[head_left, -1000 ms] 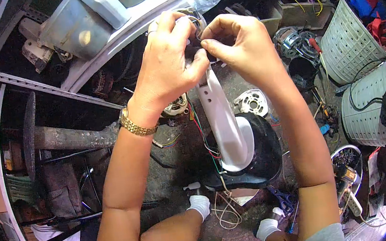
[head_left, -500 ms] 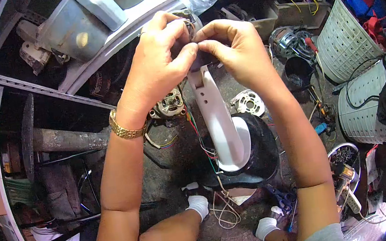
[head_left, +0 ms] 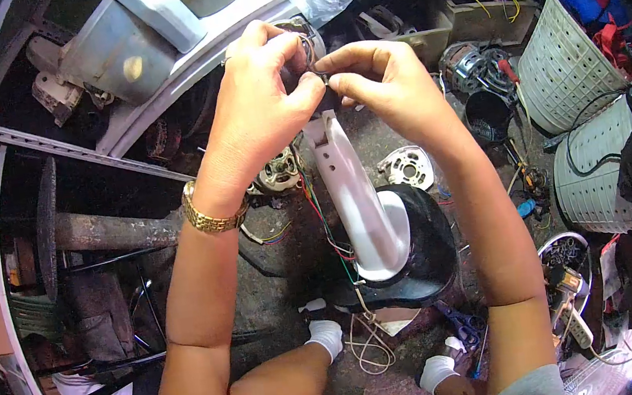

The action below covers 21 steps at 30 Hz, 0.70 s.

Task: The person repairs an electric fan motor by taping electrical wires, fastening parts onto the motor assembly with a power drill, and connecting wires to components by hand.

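Both hands are raised close together above a white fan stand (head_left: 360,200) on a black base (head_left: 432,246). My left hand (head_left: 264,97), a gold watch (head_left: 211,210) on its wrist, is closed with thumb and fingers round thin brownish wires (head_left: 310,50). These wires come from a round motor part (head_left: 299,24) partly hidden behind the fingers. My right hand (head_left: 385,82) pinches a wire end between thumb and forefinger, its tip almost touching the left thumb. The exact joint between the fingertips is too small to make out. Red and green wires (head_left: 318,217) hang beside the stand.
An open motor (head_left: 279,172) and a round white slotted part (head_left: 407,169) lie on the floor. White perforated baskets (head_left: 567,60) stand at right, above a power drill (head_left: 567,285) and blue-handled scissors (head_left: 462,323). A metal frame rail (head_left: 65,145) crosses the left side.
My right hand has shifted slightly down, its fingers rearranged at the wire. The stand's top has moved a little left, showing more below the hands. Both hands stay pinched close together.
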{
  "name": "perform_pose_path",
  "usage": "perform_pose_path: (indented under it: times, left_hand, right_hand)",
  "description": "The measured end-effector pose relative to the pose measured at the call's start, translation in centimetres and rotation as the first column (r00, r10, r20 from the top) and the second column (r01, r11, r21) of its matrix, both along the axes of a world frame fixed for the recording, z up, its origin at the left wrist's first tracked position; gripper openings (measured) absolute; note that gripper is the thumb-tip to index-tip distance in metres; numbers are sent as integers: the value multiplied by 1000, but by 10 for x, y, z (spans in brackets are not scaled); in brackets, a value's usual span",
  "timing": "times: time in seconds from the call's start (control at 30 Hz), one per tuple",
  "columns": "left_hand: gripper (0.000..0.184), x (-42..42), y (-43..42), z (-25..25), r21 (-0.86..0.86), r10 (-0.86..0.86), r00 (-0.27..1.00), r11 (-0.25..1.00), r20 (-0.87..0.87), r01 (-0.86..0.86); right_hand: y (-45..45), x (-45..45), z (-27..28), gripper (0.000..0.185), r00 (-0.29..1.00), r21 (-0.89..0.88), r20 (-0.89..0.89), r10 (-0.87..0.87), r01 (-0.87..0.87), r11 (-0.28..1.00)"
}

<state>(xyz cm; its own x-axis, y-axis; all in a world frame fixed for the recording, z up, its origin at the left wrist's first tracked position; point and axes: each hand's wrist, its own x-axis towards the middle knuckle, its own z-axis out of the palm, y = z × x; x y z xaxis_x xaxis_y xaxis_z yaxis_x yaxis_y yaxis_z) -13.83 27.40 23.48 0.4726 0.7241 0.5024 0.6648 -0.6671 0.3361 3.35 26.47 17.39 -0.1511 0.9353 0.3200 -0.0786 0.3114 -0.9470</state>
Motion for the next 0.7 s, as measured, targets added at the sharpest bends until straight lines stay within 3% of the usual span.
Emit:
perform_pose_path:
  times: [0.07, 0.3, 0.4, 0.47, 0.5, 0.6, 0.67, 0.7]
  left_hand:
    - [16, -1, 0, 0, 5, 2, 1000, 1000, -5, -2]
    - [15, -2, 0, 1, 2, -15, 1000, 1000, -7, 15]
    - [15, 0, 0, -1, 0, -15, 1000, 1000, -15, 15]
    - [16, 1, -2, -1, 57, -57, 998, 997, -6, 58]
    - [16, 0, -1, -2, 58, -58, 998, 997, -7, 58]
    - [16, -1, -2, -4, 26, -84, 996, 996, -9, 84]
    - [16, 4, -3, -7, 87, -19, 1000, 996, 23, 17]
    - [16, 4, -3, -9, 86, -18, 1000, 996, 23, 16]
  right_hand:
    - [-2, 1, 3, 24, 1000, -7, 27, 1, -1, 1000]
    - [-8, -1, 6, 20, 976, -168, -217, 32, -70, 983]
    - [-7, 0, 4, 17, 986, -127, -168, 13, -35, 991]
    - [-1, -2, -2, 14, 998, 49, -64, -28, 32, 998]
    - [-3, -3, -2, 14, 998, 50, -65, -29, 32, 998]
    - [-9, -14, -2, 13, 988, -63, -144, -64, 55, 996]
    - [-11, -20, -7, 12, 926, -155, -350, -143, 93, 984]
    - [-10, -17, -10, 11, 870, -256, -486, -88, -45, 966]
